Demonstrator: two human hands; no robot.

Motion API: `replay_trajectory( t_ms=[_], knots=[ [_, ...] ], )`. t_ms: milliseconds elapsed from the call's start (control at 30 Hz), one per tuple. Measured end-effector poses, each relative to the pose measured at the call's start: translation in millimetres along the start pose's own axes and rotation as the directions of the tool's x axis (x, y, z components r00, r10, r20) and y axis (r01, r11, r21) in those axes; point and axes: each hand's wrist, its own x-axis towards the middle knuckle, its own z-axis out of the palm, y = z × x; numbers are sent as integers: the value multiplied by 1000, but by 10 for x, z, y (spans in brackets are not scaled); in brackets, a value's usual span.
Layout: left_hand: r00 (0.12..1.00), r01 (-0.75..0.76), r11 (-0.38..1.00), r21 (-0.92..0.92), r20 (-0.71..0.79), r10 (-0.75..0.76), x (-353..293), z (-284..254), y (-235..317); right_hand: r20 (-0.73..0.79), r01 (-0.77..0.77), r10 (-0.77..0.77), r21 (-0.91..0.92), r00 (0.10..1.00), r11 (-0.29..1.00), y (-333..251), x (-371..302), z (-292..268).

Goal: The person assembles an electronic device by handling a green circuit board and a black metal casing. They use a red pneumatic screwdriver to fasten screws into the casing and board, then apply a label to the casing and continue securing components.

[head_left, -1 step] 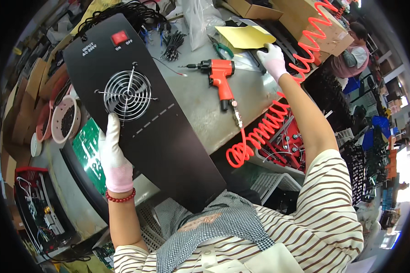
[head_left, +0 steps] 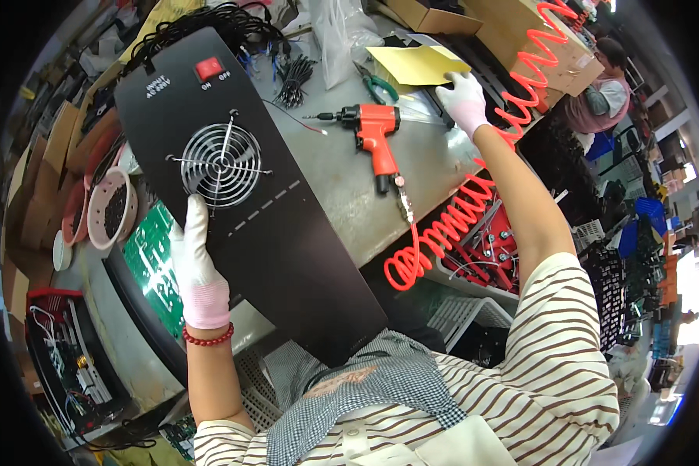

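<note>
A long black metal panel (head_left: 287, 256) slants across my lap and the bench edge. It carries a red rocker switch (head_left: 208, 68) near its far end and a round wire fan guard (head_left: 222, 165) below that. My left hand (head_left: 196, 260), in a white glove with a pink cuff, grips the panel's left edge, thumb on its face beside the guard. At the far right my gloved right hand (head_left: 464, 102) has its fingers closed at the near right corner of a yellow sheet (head_left: 415, 65). Between the panel and that hand lies a red pistol-shaped air drill (head_left: 377, 128).
A coiled red air hose (head_left: 450, 217) runs from the drill past my right arm. Green-handled pliers (head_left: 379, 84) and black cable bundles (head_left: 293, 81) lie behind. Left are a pink basket (head_left: 97, 210) of small dark parts and a green circuit board (head_left: 144, 252). Another person (head_left: 598, 101) sits far right.
The panel has shifted slightly down and to the right with my left hand on it. My right hand has moved very little, staying at the sheet's corner.
</note>
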Motion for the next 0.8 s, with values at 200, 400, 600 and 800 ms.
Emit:
replay_trajectory(
  t_ms=[200,400,600,800],
  knots=[
    [996,18,976,218,76,-35,131,78,-256,53,89,-71,-500,996,861,8,432,110],
    [996,-70,948,312,-30,84,93,132,-297,-56,296,-315,-221,947,929,-220,542,114],
    [644,-702,310,642,384,661,-289,-4,-19,-266,866,-825,127,499,483,-1392,-1053,-1040],
    [915,11,966,260,386,-115,-406,7,295,-228,897,-911,368,344,247,-1378,-2157,-1589]
  ],
)
